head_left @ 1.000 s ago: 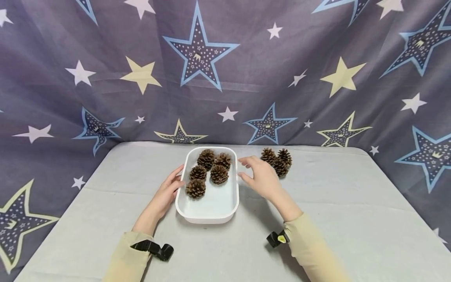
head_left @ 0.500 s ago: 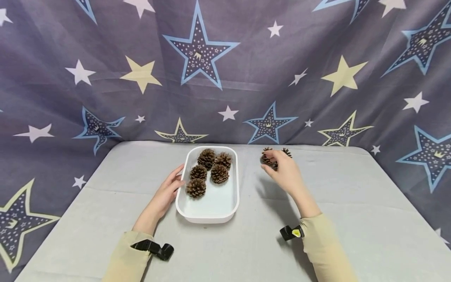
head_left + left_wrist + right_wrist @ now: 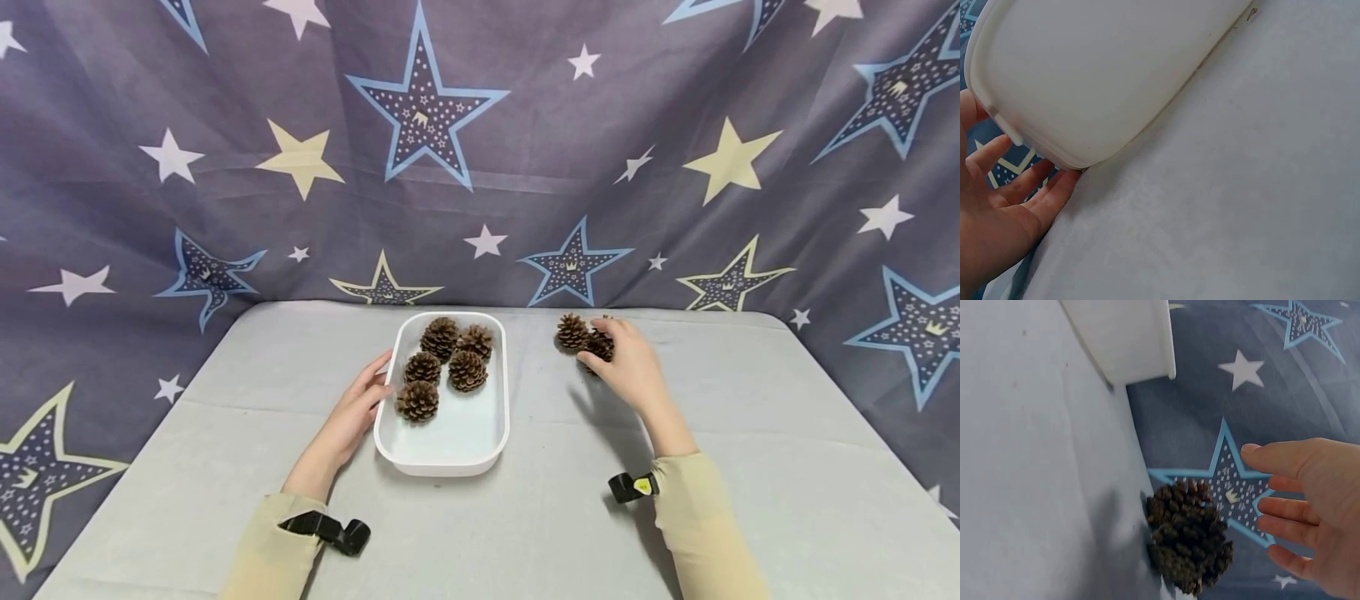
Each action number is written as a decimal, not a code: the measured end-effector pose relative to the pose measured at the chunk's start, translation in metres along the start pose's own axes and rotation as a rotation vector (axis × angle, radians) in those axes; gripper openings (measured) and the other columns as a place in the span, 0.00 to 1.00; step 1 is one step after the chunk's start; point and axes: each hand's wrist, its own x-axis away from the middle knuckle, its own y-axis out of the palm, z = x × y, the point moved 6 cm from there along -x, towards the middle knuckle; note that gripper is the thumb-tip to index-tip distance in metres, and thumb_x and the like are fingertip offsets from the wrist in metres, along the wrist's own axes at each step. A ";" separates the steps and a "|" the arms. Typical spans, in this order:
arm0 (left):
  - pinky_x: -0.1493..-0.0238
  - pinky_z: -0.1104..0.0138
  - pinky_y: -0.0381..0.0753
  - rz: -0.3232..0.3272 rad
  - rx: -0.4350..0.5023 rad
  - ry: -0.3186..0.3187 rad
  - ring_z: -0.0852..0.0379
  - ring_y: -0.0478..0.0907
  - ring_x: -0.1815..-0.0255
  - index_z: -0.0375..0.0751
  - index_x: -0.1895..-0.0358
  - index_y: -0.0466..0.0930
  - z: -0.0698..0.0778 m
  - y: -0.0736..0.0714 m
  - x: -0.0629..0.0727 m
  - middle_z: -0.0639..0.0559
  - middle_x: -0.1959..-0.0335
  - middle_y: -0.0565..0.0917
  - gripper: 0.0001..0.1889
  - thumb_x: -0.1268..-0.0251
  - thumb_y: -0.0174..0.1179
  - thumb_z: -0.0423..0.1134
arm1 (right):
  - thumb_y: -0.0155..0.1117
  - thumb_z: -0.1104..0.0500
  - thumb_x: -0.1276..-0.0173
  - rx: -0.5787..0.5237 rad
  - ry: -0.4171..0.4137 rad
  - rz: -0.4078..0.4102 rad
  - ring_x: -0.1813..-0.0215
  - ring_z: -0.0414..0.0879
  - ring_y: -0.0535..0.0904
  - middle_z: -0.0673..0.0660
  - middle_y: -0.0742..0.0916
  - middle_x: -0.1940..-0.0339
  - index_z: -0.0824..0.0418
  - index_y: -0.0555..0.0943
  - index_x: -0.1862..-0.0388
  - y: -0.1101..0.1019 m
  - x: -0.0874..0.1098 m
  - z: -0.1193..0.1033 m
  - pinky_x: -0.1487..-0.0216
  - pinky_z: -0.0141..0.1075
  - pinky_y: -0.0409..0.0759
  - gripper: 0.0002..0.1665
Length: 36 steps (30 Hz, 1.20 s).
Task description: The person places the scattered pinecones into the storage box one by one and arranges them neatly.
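In the head view a white rectangular box [image 3: 442, 468] holds several brown pine cones [image 3: 467, 371]. My left hand [image 3: 351, 421] rests against the box's left side, thumb near the rim. In the left wrist view, the fingers [image 3: 1054, 194] of this hand lie fairly straight along the outer wall. My right hand [image 3: 628, 367] hovers over pine cones [image 3: 572, 332] at the back right, partly hiding them. From the right wrist, its thumb and fingers show spread, a gap between them and the dark cones [image 3: 1188, 544].
A pale grey cloth [image 3: 525, 517] covers the table. Behind it hangs a purple-grey curtain [image 3: 517, 150] with printed stars. The box stands left of the loose cones. A black wrist camera [image 3: 341, 533] sits on each sleeve.
My right hand has moved from the box's right rim over to the loose pine cones, then slightly farther right. The left hand and the box have stayed put.
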 end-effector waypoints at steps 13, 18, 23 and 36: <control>0.47 0.69 0.71 -0.002 -0.009 0.006 0.59 0.68 0.46 0.56 0.29 0.48 0.000 0.000 0.000 0.39 0.36 0.61 0.31 0.34 0.46 0.40 | 0.69 0.49 0.48 0.038 0.088 -0.028 0.43 0.63 0.67 0.68 0.71 0.42 0.64 0.65 0.37 0.007 0.001 0.030 0.42 0.57 0.63 0.43; 0.47 0.68 0.71 -0.003 -0.005 0.005 0.57 0.67 0.45 0.55 0.29 0.48 0.000 0.001 0.000 0.38 0.36 0.61 0.31 0.33 0.45 0.39 | 0.68 0.49 0.49 0.046 0.114 -0.033 0.42 0.64 0.66 0.69 0.69 0.41 0.65 0.63 0.36 0.010 0.003 0.037 0.42 0.57 0.63 0.44; 0.46 0.67 0.71 -0.001 -0.008 0.002 0.57 0.67 0.45 0.55 0.29 0.48 -0.001 0.000 -0.001 0.38 0.36 0.61 0.30 0.33 0.45 0.39 | 0.68 0.48 0.48 0.049 0.156 -0.076 0.42 0.65 0.65 0.71 0.67 0.40 0.66 0.61 0.35 0.014 0.004 0.044 0.41 0.57 0.62 0.46; 0.48 0.69 0.72 0.007 -0.013 0.001 0.59 0.68 0.46 0.56 0.29 0.49 0.000 -0.001 -0.001 0.40 0.37 0.62 0.30 0.34 0.46 0.39 | 0.64 0.49 0.43 0.036 0.203 -0.137 0.41 0.67 0.64 0.72 0.67 0.40 0.68 0.61 0.35 0.022 0.006 0.051 0.40 0.57 0.62 0.43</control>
